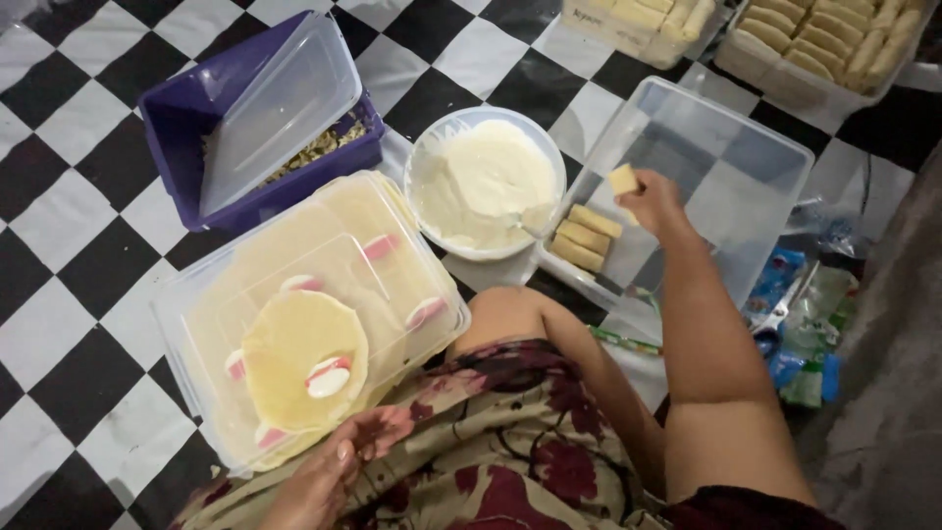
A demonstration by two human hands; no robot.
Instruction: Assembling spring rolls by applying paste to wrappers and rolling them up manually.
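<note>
My right hand (654,200) reaches out over a clear plastic container (746,157) and holds a pale yellow rolled piece (623,180) above it. Three similar rolls (586,237) lie side by side in the container's near left corner. My left hand (339,466) rests low at the near edge of a clear lidded box (392,285), its fingertips by a thin round yellow wrapper (294,353) that lies on the lid. A small white and pink filling piece (328,376) sits on the wrapper.
A white bowl of creamy batter (486,182) stands between the two boxes. A purple tub (186,118) with a clear lid propped in it sits at the back left. Two trays of finished rolls (824,39) are at the back right. Scissors and wrappers (800,329) lie at right.
</note>
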